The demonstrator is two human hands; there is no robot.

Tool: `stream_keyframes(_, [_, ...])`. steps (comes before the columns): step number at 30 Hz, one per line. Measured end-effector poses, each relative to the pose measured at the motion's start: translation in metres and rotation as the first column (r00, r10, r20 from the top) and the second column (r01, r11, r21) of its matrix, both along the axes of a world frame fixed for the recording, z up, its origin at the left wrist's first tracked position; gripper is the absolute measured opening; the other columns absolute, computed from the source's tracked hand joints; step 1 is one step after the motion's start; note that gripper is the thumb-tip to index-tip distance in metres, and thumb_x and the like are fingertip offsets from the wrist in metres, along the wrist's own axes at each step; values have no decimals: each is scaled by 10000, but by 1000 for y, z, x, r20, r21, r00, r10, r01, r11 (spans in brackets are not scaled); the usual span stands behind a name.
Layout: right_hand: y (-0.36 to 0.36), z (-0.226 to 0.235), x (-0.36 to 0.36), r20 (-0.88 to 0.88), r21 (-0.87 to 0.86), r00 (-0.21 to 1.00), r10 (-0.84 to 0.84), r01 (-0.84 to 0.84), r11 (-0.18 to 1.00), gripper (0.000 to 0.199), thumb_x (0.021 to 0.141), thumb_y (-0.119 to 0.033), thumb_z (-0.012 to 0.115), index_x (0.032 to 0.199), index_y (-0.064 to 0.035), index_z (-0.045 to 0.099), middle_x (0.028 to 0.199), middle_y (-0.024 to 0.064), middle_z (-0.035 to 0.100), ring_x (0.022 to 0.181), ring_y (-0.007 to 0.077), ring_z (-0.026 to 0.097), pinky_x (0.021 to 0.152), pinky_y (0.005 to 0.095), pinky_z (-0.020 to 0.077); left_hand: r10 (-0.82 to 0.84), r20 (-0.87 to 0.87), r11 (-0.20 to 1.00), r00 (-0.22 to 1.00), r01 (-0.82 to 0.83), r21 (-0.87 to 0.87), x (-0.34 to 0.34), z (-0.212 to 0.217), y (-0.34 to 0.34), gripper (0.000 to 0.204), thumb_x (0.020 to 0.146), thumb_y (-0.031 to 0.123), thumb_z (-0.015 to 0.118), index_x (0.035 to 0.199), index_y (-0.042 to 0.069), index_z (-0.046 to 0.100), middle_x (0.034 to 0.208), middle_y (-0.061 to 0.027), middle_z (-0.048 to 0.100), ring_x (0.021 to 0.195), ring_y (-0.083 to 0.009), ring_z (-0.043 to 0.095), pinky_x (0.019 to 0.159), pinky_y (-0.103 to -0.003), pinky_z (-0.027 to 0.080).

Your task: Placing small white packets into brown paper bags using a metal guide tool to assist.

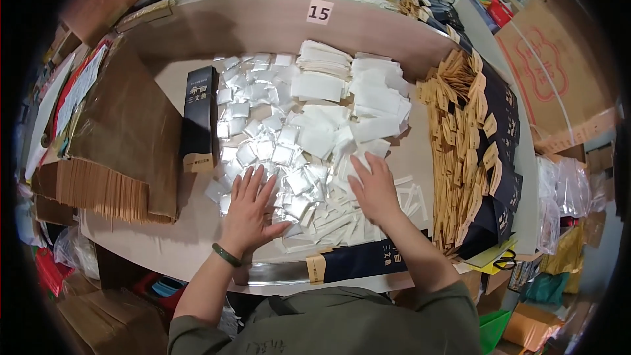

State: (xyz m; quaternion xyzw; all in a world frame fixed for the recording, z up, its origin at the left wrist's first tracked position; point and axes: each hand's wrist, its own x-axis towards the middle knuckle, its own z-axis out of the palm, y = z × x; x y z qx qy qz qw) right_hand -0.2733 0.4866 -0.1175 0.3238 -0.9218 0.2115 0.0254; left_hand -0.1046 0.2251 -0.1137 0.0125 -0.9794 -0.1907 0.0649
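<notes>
Two bare hands over one table; landmark for all places, the heap of silvery sachets, loose and overlapping on the tabletop; left hand at the heap's near-left edge, palm down, fingers spread, thumb out toward the right, gripping nothing visible; green bracelet on that wrist; right hand just right of the heap's near part, also open, fingers loosely parted over flat white packets; cannot tell whether pressing or only above; more such packets along the heap's right side, plus a neater white stack at its far right; thin white strips scattered on the heap's near side; beyond those, a dark bag lying flat, partly under the right forearm; just left of the heap, a dark tan-ended pouch; farther left, a brown carton; well right of the heap, a long row of tan-and-dark bags; behind the heap, a low partition.
</notes>
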Motion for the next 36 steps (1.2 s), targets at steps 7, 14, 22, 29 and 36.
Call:
stream_keyframes(7, [-42, 31, -36, -116, -66, 980, 159, -168, 984, 496, 918, -310, 657, 1289, 12, 585, 1353, 242, 495, 1264, 423, 451, 1075, 465, 367, -3, 15, 999, 1000, 2, 39, -1, 3, 0, 928, 728, 564, 723, 1461, 74, 434, 1545, -221, 335, 1447, -424, 276, 1205, -542, 160])
stream_keyframes(14, [-108, 26, -87, 55, 298, 997, 48, -62, 953, 792, 707, -483, 823, 1202, 93, 597, 1244, 270, 581, 1207, 399, 533, 1039, 452, 425, 17, -7, 995, 1000, -16, 100, 0, 1, 2, 906, 712, 522, 753, 1441, 68, 464, 1520, -221, 374, 1437, -413, 299, 1202, -530, 178])
stream_keyframes(22, [-116, 35, -93, 215, 235, 977, 5, -56, 970, 624, 688, -370, 856, 1129, 13, 636, 1141, 208, 666, 1100, 346, 627, 963, 469, 475, 21, -16, 997, 1000, -20, 81, -2, -1, 0, 882, 734, 535, 737, 1427, 57, 477, 1507, -221, 390, 1432, -398, 312, 1197, -525, 194])
stream_keyframes(29, [-122, 51, -114, 245, 209, 968, -54, 2, 978, 601, 724, -275, 826, 1211, -6, 598, 1112, 196, 689, 1056, 380, 645, 936, 437, 497, 18, -28, 997, 999, -15, 80, -3, -2, 2, 868, 743, 527, 729, 1428, 58, 477, 1504, -217, 398, 1431, -389, 320, 1197, -517, 198])
stream_keyframes(36, [-77, 110, -107, 228, 74, 969, 95, -114, 991, 587, 730, -304, 826, 1193, -12, 613, 1113, 205, 680, 1041, 359, 644, 902, 412, 501, 29, -7, 998, 1000, -29, 55, 0, -1, 1, 850, 767, 521, 728, 1439, 75, 459, 1506, -194, 405, 1435, -365, 320, 1204, -502, 194])
